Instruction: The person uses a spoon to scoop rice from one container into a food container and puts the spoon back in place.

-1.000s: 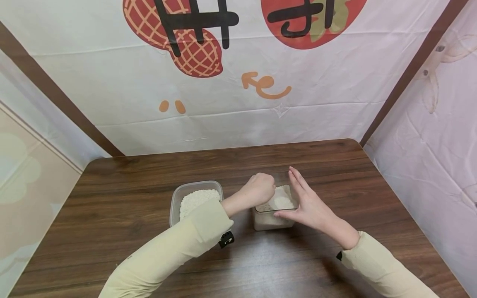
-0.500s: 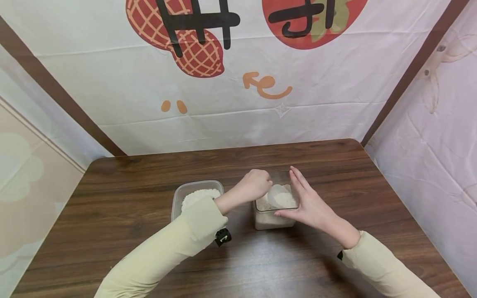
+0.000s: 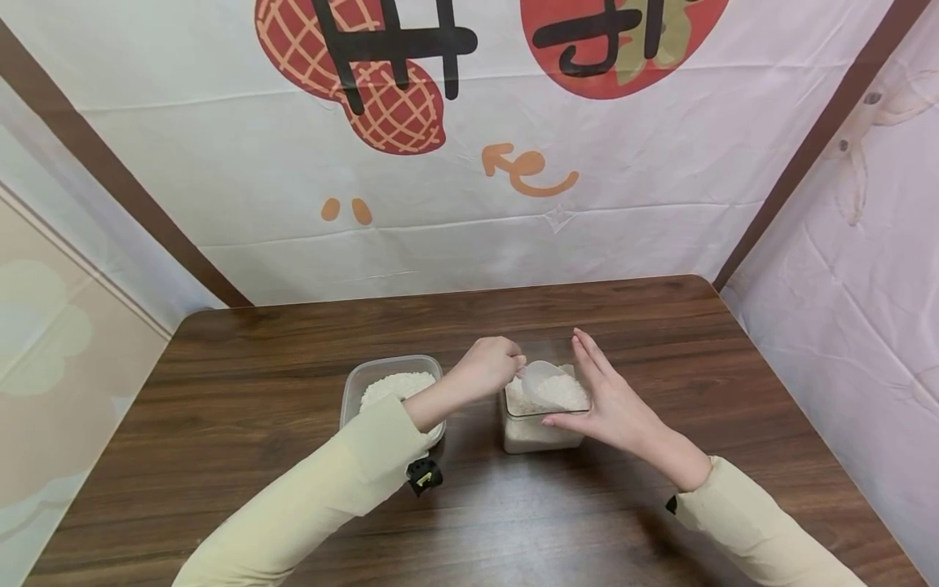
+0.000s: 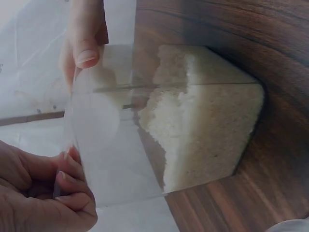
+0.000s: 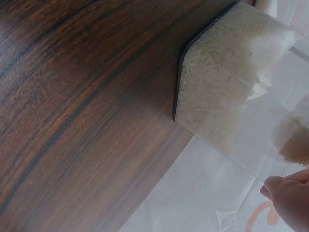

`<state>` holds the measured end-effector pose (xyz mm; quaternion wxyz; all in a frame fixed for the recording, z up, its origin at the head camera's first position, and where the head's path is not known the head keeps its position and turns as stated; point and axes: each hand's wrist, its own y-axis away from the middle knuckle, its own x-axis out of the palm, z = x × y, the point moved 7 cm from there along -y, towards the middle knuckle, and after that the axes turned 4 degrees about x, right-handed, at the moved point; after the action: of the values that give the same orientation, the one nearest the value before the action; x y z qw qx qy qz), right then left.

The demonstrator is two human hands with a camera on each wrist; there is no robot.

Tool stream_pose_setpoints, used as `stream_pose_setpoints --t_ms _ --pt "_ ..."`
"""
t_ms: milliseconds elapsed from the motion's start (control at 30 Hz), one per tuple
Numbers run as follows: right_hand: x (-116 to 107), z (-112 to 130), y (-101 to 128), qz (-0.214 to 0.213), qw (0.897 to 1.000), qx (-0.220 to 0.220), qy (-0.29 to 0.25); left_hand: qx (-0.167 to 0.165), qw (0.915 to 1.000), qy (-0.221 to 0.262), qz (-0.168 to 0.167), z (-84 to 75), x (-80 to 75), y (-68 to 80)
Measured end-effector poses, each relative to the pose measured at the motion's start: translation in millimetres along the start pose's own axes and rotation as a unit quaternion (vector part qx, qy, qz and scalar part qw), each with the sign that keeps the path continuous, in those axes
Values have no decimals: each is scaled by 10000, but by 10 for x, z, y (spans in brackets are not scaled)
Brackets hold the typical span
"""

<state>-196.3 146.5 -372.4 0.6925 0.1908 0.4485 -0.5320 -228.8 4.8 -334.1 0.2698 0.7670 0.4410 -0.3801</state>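
A clear, square-sided container point(image 3: 541, 438) stands on the table, with white rice point(image 4: 212, 125) filling its lower part. My left hand point(image 3: 486, 365) grips the thin handle of a translucent scoop point(image 3: 540, 377) between curled fingers. The scoop's round bowl tilts inside the container near its rim; in the right wrist view, rice shows in the scoop point(image 5: 293, 139). My right hand point(image 3: 616, 408) holds the container's right side, thumb on the near rim and long fingers reaching to the far rim. In the left wrist view, the left hand point(image 4: 46, 193) is beside the container's top edge.
Left of the container sits a translucent plastic tub point(image 3: 354, 381) holding white rice point(image 3: 392, 388), partly covered by the left forearm. Dark brown wood forms the table point(image 3: 469, 530). A printed cloth wall point(image 3: 440, 261) rises behind its far edge.
My left hand has drawn to the left, bringing the scoop's bowl into view above the rice. My right hand stays on the container.
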Motion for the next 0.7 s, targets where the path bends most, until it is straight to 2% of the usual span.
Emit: stream_pose_setpoints --t_ms 267,467,700 --pt "5 -8 6 22 10000 46 6 43 9988 344 -333 52 -19 81" --pt "10 -24 13 55 9999 127 -5 -242 9951 831 -472 129 -29 127" --pt "7 -12 4 35 9999 124 11 -268 9944 882 -525 182 -38 153"
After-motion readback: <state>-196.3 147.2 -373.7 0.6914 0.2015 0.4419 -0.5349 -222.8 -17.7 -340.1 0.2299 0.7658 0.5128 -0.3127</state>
